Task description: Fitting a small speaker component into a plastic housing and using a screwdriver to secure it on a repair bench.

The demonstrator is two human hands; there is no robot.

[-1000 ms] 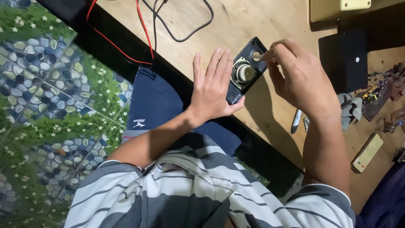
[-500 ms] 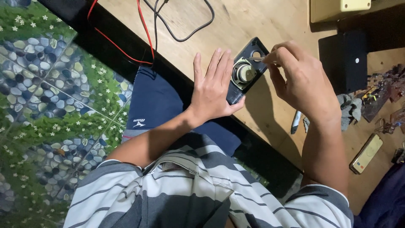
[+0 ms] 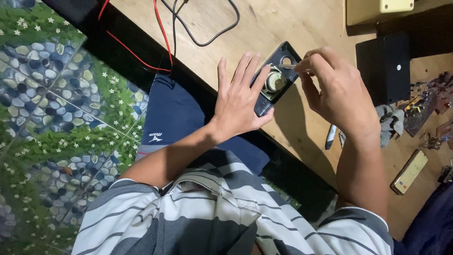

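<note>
A black speaker panel [image 3: 279, 63] with a round metal driver [image 3: 275, 82] in it lies on the wooden table [image 3: 264, 23]. My left hand [image 3: 240, 101] rests flat beside and partly on the panel, fingers spread, pressing it down. My right hand [image 3: 337, 92] hovers over the panel's upper end, thumb and fingers pinched on a thin metal tool [image 3: 289, 67] whose tip sits at the driver's rim. What kind of tool it is cannot be made out.
Red and black cables [image 3: 165, 33] run across the table's left part. A black box [image 3: 389, 66] and a yellowish box [image 3: 377, 9] stand at the back right. A grey cloth [image 3: 390, 120], a pen-like tool [image 3: 331, 136], circuit parts [image 3: 432, 101] and a flat phone-like device [image 3: 409, 172] lie to the right.
My right hand has shifted slightly at the panel's upper end. The left hand and the panel have stayed put.
</note>
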